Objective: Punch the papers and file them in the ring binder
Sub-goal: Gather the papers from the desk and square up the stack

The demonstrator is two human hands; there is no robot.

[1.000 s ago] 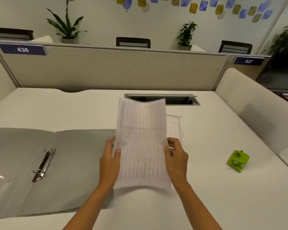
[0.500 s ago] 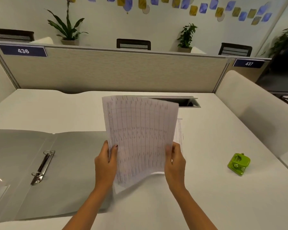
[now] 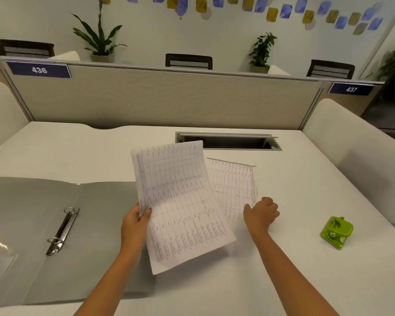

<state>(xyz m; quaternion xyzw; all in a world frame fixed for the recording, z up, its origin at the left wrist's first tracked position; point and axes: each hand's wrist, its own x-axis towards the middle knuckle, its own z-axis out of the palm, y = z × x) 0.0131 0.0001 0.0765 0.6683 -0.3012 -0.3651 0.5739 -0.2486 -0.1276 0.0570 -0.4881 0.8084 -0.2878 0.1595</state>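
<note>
Grey binder point(image 3: 96, 236) open flat; left hand point(image 3: 135, 224) pinching a sheet point(image 3: 180, 201), right hand point(image 3: 261, 213) curled (grip unclear).

The held sheet point(image 3: 180, 201) is showing as thin, matt white paper, bending softly, and the second sheet point(image 3: 233, 185) is looking the same. The tabletop point(image 3: 78, 151) is appearing smooth, matt and white. The ring binder point(image 3: 100, 224) is showing matt grey covers, whether plastic or card is unclear, with its ring mechanism point(image 3: 63, 230) gleaming as polished metal. The hole punch point(image 3: 336, 232) is shining as glossy green plastic. The partition point(image 3: 169, 99) is looking like woven beige cloth.
</note>
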